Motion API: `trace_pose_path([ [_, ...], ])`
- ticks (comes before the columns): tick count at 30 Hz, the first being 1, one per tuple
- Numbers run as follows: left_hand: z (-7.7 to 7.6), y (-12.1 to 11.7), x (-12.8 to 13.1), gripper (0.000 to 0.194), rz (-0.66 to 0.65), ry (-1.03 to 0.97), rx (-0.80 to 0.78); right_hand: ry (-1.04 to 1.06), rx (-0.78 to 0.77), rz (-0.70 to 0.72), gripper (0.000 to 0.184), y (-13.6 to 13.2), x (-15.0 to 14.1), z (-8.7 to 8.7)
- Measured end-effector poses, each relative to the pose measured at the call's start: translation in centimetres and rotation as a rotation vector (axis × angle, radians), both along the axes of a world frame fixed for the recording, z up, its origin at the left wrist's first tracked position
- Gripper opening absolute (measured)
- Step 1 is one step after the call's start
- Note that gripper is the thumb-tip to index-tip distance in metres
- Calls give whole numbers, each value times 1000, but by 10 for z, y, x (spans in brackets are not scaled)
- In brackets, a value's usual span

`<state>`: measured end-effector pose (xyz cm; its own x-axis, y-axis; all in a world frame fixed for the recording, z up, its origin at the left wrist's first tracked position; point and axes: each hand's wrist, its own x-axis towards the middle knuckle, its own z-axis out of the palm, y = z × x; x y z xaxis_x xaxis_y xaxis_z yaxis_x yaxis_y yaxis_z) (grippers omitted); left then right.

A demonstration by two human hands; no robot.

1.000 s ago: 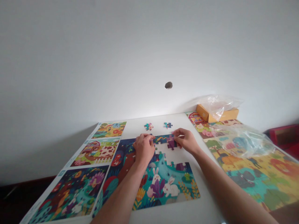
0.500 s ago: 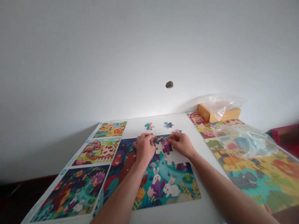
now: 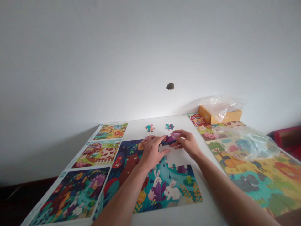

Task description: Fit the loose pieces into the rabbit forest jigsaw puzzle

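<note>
The partly assembled jigsaw puzzle (image 3: 172, 179) lies flat on the white table, showing rabbits, a bear and plants, with a gap at its upper right. Over that gap, my right hand (image 3: 188, 143) pinches a purple puzzle piece (image 3: 173, 137) between thumb and fingers. My left hand (image 3: 152, 151) rests over the puzzle's upper middle, thumb and fingers spread. Its forefinger reaches to the left edge of the purple piece, and the hand hides part of the puzzle below. Beyond the hands lie two loose pieces, a teal and pink piece (image 3: 150, 127) and a teal and navy piece (image 3: 169, 126).
Left of the puzzle is a printed picture sheet (image 3: 77, 191) with three scenes. An animal puzzle (image 3: 254, 175) lies at the right, partly under a clear plastic bag (image 3: 251, 144). Behind it stands an orange box (image 3: 227, 117) against the wall (image 3: 117, 62).
The purple piece that was in the gap has moved up and away from me, with my right hand on it. My left hand has shifted slightly right and spread its fingers.
</note>
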<state>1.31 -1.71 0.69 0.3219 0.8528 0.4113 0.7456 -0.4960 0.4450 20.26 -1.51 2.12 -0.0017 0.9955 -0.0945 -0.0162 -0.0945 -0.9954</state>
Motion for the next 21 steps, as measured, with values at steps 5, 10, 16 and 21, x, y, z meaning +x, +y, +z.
trace_pose_path([
  [5, -4, 2, 0, 42, -7, 38, -21, -283, 33, 71, 17, 2, 4, -10],
  [10, -5, 3, 0, 46, -14, 53, -8, -424, 83, 93, 7, 6, 12, -15],
  [16, -1, 0, -1, 37, -8, 53, -21, -575, 107, 89, 10, 5, 19, -11],
  [21, 6, -5, 0, 11, -88, 92, -39, -724, 154, 80, 5, 2, 20, -6],
])
